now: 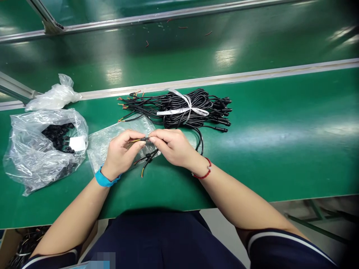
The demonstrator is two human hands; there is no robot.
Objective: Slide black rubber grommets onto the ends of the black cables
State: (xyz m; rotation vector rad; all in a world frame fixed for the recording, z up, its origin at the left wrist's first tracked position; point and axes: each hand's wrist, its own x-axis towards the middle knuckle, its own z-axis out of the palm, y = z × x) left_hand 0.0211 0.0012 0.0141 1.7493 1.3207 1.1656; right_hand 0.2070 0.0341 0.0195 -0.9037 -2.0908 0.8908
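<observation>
Between my two hands is the end of a black cable (143, 139), with yellow and reddish wire ends pointing left. My left hand (125, 149) pinches it near the bared wires. The fingers of my right hand (171, 145) are closed on the black cable a little to the right. Just below hang or lie other black cable ends (148, 157) with small black fittings around them and coloured wire tips. Behind my hands lies a bundle of coiled black cables (186, 108), tied with a white strip (179, 110). Its coloured wires point left, its black connectors right.
A clear bag (25, 149) of small black parts with a white label stands at the left. Behind it is a second, whitish bag (53, 95). A flat clear bag (98, 145) lies under my hands. A metal rail (252, 74) runs along the green table's back (266, 149).
</observation>
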